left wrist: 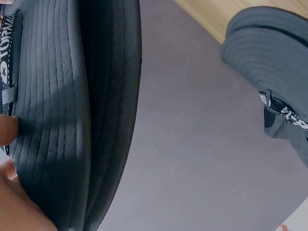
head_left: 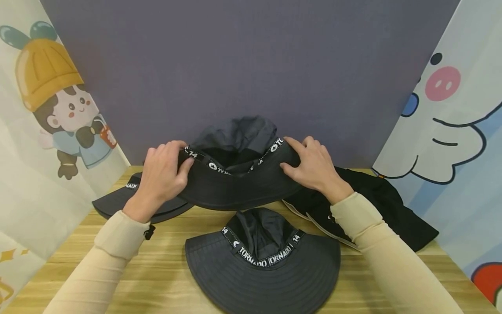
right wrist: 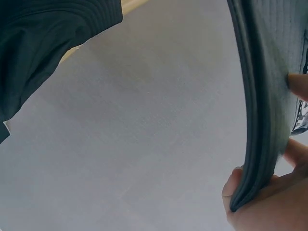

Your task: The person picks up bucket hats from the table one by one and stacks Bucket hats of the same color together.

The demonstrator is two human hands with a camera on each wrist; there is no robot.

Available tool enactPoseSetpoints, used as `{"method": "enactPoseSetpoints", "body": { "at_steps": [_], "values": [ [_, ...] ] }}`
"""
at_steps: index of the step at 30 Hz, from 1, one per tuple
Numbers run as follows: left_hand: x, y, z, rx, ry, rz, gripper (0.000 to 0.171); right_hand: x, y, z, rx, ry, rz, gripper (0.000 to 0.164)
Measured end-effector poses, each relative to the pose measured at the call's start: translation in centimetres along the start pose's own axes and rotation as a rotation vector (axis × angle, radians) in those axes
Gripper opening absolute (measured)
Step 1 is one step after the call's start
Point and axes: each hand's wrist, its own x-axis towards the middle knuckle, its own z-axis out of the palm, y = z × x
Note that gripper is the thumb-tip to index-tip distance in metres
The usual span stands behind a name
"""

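Observation:
A dark grey bucket hat (head_left: 235,192) is raised above the table between my two hands, its inside facing me. A black band with white TORNADO lettering runs round its opening. My left hand (head_left: 162,170) pinches the brim at the left end, thumb on the near side. At the right end my right hand (head_left: 311,163) pinches it the same way. In the left wrist view the stitched brim (left wrist: 48,120) appears folded, with two layers side by side. The right wrist view has fingers on both sides of the brim (right wrist: 260,96).
A similar grey hat (head_left: 262,283) lies in front on the wooden table (head_left: 157,266), band showing. Another grey hat (head_left: 113,203) sits behind my left wrist. Black hats (head_left: 376,205) with pale edging lie at right, partly behind my right forearm. A grey panel (head_left: 251,65) rises behind.

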Motion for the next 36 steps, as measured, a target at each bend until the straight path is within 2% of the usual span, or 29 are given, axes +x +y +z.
{"method": "enactPoseSetpoints", "body": {
  "at_steps": [7, 16, 20, 23, 29, 32, 36],
  "values": [
    [0.3, 0.4, -0.4, -0.042, -0.002, -0.010, 0.033, -0.2, 0.2, -0.3, 0.032, 0.014, 0.023, 0.067],
    [0.5, 1.0, -0.4, -0.127, -0.017, -0.049, 0.032, -0.6, 0.4, -1.2, 0.084, -0.043, 0.093, 0.064],
    [0.4, 1.3, -0.3, -0.157, -0.060, -0.065, 0.030, -0.8, 0.7, -1.4, 0.087, -0.087, 0.112, 0.063],
    [0.2, 1.4, -0.3, -0.191, -0.146, -0.104, 0.031, -1.1, 1.0, -1.2, 0.090, -0.130, 0.121, 0.062],
    [-0.5, 1.7, 0.0, -0.280, -0.415, -0.261, 0.037, -1.9, 1.8, -0.4, 0.124, -0.260, 0.133, 0.066],
    [-1.0, 1.7, 0.2, -0.319, -0.531, -0.318, 0.037, -2.7, 2.1, 0.2, 0.147, -0.343, 0.132, 0.067],
    [-1.8, 1.9, 0.6, -0.363, -0.628, -0.334, 0.035, -3.8, 2.5, 0.9, 0.200, -0.434, 0.118, 0.067]
  ]
}}
